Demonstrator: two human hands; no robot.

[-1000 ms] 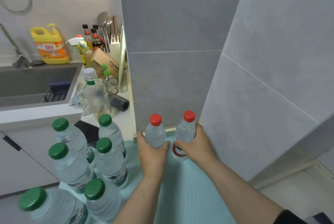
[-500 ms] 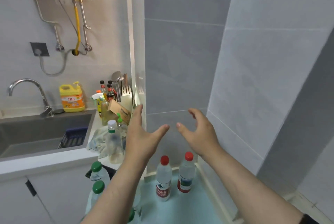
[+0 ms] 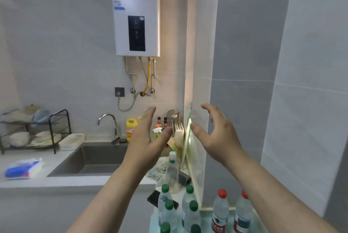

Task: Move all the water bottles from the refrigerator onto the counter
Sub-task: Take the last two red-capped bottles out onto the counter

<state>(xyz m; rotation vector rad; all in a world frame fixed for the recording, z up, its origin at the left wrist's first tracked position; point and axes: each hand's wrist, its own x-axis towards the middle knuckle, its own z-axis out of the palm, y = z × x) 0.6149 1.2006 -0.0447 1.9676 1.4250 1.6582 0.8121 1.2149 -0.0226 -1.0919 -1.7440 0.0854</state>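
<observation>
Left hand (image 3: 148, 138) is up, fingers spread, empty. Right hand (image 3: 216, 136) hangs level with it, loosely curved, nothing in it either. Below them the red-capped bottles (image 3: 220, 212) stand upright on the pale-blue surface (image 3: 206, 223), close to the grey wall (image 3: 301, 120). The green-capped bottles (image 3: 188, 200) bunch just to their left. The refrigerator is out of view, so my read is that both hands are free for the next fetch. Keep the forearms high over those caps when turning, because that cluster is tightly packed. The wall hems in the right side; open room lies left, over the sink (image 3: 90, 157).
</observation>
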